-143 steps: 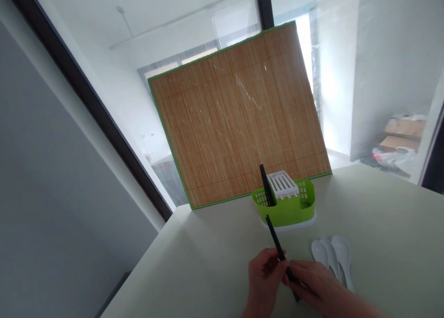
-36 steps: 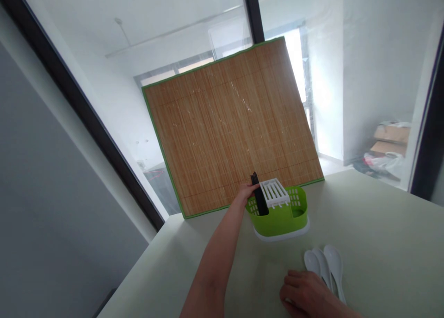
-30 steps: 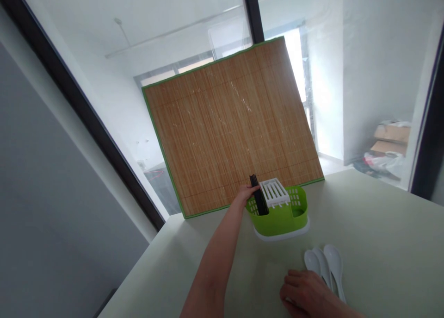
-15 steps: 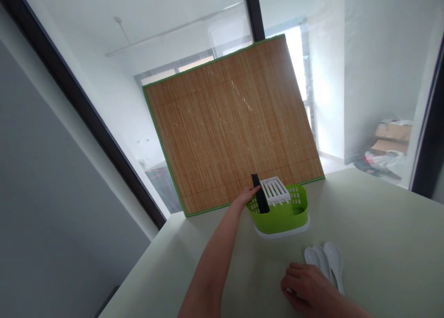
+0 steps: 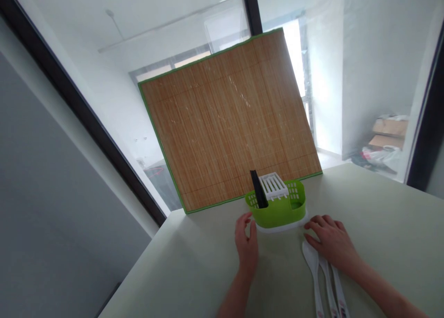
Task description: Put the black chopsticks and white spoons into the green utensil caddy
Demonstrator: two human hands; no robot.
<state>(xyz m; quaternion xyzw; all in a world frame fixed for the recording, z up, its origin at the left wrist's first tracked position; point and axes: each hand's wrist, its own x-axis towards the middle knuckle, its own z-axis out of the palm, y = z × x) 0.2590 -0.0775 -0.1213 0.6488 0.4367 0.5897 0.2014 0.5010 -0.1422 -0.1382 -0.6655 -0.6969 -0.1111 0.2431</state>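
Left hand (image 5: 247, 246) loosely curled, empty, by green caddy (image 5: 277, 216). Right hand (image 5: 332, 240) over spoons (image 5: 311, 258), fingers parted, nothing gripped. Chopsticks (image 5: 258, 189) tilted — caddy probably props 'em.

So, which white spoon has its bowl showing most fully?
The leftmost white spoon: its bowl is in plain view, while the right hand largely covers the bowls of the other two spoons.

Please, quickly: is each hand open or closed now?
Left hand: open, nothing seen in it, beside the green basket.
Right hand: over the white spoons; its grip cannot be told.
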